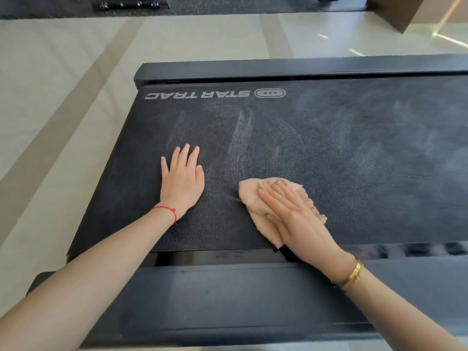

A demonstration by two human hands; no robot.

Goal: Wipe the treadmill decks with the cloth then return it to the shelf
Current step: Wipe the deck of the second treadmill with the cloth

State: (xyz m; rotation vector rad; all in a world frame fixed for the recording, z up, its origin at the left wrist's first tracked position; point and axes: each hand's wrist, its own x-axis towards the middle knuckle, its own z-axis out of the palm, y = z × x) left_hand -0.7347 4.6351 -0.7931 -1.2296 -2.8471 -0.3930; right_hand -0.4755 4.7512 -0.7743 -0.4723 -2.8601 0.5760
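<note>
A dark treadmill deck with white "STAR TRAC" lettering fills the middle of the view, its belt streaked with pale dusty smears. My left hand lies flat on the belt, palm down, fingers slightly apart, holding nothing. To its right, my right hand presses flat on a crumpled peach cloth near the belt's near edge. The cloth's right part is hidden under my fingers and palm.
The treadmill's dark side rail runs along the bottom below my arms, and another rail borders the far side. Pale tiled floor lies to the left and beyond. Dark mats and black equipment sit at the top.
</note>
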